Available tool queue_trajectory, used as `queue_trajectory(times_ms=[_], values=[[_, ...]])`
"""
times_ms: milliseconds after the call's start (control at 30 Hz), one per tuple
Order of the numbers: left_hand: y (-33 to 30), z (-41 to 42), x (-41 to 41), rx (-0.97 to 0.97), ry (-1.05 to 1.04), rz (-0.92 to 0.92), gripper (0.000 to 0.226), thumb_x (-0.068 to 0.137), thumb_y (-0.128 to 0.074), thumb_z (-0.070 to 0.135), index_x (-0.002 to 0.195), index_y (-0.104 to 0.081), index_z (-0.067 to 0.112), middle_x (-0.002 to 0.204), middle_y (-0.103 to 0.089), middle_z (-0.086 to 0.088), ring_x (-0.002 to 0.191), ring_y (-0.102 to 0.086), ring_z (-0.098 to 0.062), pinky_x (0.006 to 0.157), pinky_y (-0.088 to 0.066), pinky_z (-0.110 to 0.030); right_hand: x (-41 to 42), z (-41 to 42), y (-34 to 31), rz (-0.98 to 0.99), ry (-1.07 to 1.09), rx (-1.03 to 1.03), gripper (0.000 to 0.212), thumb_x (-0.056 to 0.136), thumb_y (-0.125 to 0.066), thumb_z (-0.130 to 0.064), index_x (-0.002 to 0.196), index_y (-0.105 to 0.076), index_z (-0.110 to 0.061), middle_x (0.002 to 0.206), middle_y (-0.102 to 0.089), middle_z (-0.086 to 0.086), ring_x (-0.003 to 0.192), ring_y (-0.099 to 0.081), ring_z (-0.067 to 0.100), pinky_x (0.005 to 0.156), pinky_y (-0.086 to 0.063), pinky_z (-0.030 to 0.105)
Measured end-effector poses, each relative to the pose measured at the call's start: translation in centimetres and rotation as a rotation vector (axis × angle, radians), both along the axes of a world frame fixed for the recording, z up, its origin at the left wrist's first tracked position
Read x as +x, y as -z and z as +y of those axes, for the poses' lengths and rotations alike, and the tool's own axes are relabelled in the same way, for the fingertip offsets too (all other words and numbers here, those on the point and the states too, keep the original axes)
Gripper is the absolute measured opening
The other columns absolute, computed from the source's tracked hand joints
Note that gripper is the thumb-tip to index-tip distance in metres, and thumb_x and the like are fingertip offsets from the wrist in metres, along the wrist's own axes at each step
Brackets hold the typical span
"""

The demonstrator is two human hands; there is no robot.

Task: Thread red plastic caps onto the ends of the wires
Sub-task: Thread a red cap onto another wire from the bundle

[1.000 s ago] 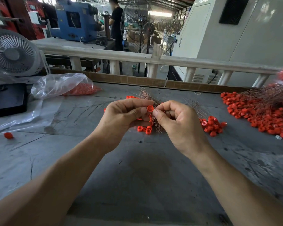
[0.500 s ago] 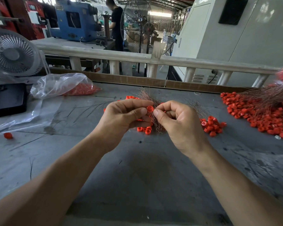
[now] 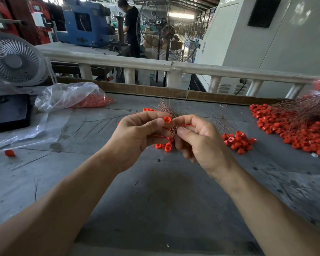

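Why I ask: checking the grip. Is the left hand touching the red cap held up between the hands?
Touching. The head view shows the left hand pinching the red cap between thumb and forefinger.

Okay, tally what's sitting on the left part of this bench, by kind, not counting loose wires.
Desk fan: 1
Black phone: 1
Clear bag of red caps: 1
Stray red cap: 1
Total: 4

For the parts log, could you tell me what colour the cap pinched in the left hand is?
Red cap, shown in the head view.
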State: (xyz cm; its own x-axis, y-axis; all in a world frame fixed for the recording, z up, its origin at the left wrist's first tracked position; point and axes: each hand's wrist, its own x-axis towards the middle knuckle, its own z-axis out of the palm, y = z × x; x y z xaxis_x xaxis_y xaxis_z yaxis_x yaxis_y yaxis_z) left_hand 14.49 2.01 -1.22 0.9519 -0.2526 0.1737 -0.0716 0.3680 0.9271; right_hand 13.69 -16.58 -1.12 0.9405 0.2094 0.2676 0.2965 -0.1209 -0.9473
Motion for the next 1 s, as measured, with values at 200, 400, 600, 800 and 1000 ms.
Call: queue_trajectory(times_ms=[200, 400, 600, 800, 1000], values=[[0.0, -0.1, -0.1, -0.072, 0.074, 0.061, 0.022, 0.089, -0.063, 0.012, 0.107, -0.068, 0.001, 0.111, -0.073, -0.025, 0.089, -0.076, -0.024, 0.072, -0.062, -0.028, -0.1, -0.1, -0.1, 0.055, -0.048, -0.073, 0.015, 0.105, -0.052, -0.008, 0.113, -0.062, -0.014, 0.075, -0.075, 0.011, 0.054, -0.064, 0.024, 0.044, -0.045, 0.028], [0.0, 0.2, 0.0, -0.117, 0.055, 0.147, 0.025, 0.085, -0.066, 0.012, 0.106, -0.066, -0.002, 0.106, -0.074, -0.024, 0.090, -0.076, -0.026, 0.074, -0.061, -0.029, 1.1, -2.1, -0.6, -0.057, 0.291, -0.202, 0.013, 0.100, -0.060, -0.014, 0.095, -0.070, -0.021, 0.076, -0.077, -0.002, 0.057, -0.070, 0.015, 0.048, -0.048, 0.019], [0.1, 0.2, -0.1, -0.095, 0.050, 0.179, 0.027, 0.085, -0.066, 0.011, 0.109, -0.064, -0.002, 0.106, -0.074, -0.024, 0.089, -0.076, -0.025, 0.076, -0.062, -0.030, 3.3, -6.4, 0.4, -0.006, 0.593, -0.618, 0.015, 0.086, -0.072, -0.028, 0.072, -0.071, -0.029, 0.066, -0.072, -0.011, 0.059, -0.067, 0.012, 0.062, -0.053, 0.029], [0.2, 0.2, -0.1, -0.090, 0.041, 0.176, 0.032, 0.084, -0.068, 0.012, 0.111, -0.063, -0.004, 0.106, -0.074, -0.024, 0.090, -0.076, -0.026, 0.074, -0.061, -0.029, 3.8, -5.9, 2.0, 0.027, 0.614, -0.794, 0.023, 0.085, -0.079, -0.040, 0.069, -0.068, -0.027, 0.060, -0.065, -0.012, 0.056, -0.060, 0.006, 0.051, -0.036, 0.024], [0.2, 0.2, -0.1, -0.087, 0.037, 0.170, 0.034, 0.083, -0.069, 0.012, 0.111, -0.063, -0.004, 0.106, -0.074, -0.025, 0.089, -0.076, -0.026, 0.073, -0.062, -0.029, 4.1, -4.3, 2.5, 0.009, 0.664, -0.927, 0.032, 0.086, -0.076, -0.050, 0.073, -0.065, -0.023, 0.078, -0.069, -0.005, 0.080, -0.065, 0.023, 0.064, -0.041, 0.031]])
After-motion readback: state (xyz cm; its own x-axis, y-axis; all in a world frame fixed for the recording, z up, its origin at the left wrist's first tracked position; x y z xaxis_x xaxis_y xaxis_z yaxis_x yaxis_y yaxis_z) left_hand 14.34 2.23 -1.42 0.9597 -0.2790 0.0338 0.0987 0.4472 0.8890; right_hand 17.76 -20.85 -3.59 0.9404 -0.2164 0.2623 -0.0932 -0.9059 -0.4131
